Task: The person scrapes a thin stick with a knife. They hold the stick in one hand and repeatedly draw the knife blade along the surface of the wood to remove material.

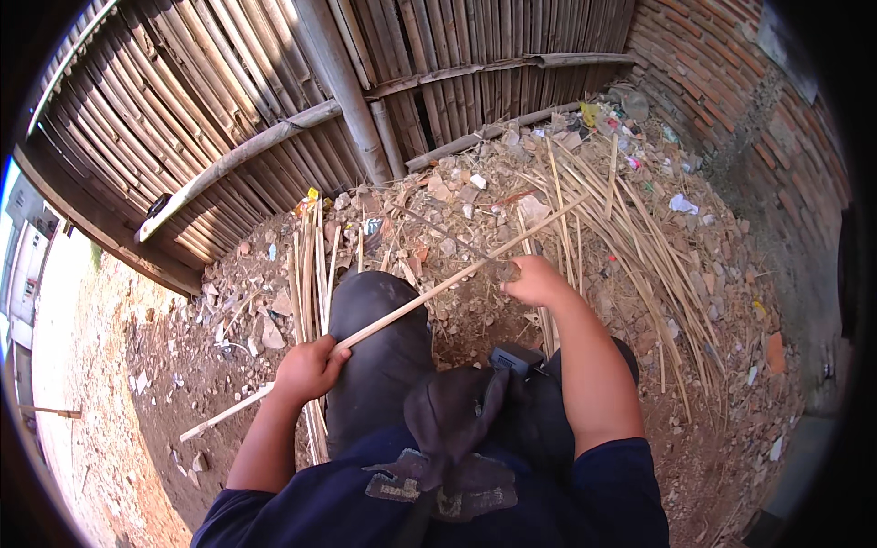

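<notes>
A long pale bamboo strip (411, 308) slants across my lap from lower left to upper right. My left hand (309, 368) is closed round it beside my left knee, with one end sticking out behind the hand. My right hand (536, 281) is closed on the handle of a knife (443, 230), whose long, narrow dark blade points to the far left. Blade and strip cross just left of my right hand; whether the edge bites into the strip I cannot tell.
Thin bamboo strips (653, 265) lie in a loose pile at right; another bundle (311, 274) lies beside my left leg. Rubble and litter (448, 187) cover the ground ahead. A bamboo wall (228, 100) stands at the back, a brick wall (722, 82) at right. A dark box-shaped object (517, 358) sits at my lap.
</notes>
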